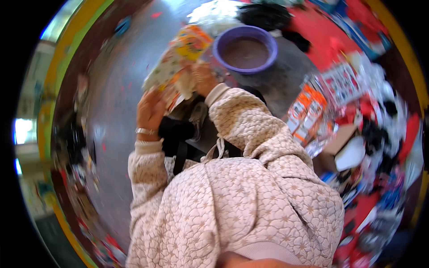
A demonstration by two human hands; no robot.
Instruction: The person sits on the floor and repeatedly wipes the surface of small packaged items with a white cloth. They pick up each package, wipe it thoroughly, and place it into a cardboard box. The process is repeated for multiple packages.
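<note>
Cream quilted jacket (268, 196) with a star pattern fills the foreground, nearer the wearer than the round purple plastic basin (218, 50). Just left of that basin is a flat, glossy sheet of packaging (172, 64), printed yellow, orange and white. The right hand (204, 79) is closed on its side nearest the basin; the left hand (151, 108), farther from the basin, has fingers curled at its lower corner, the exact grip blurred. Right of the basin, toward the wearer, lie orange-and-white packets (307, 107); beyond it, crumpled black plastic (266, 17).
</note>
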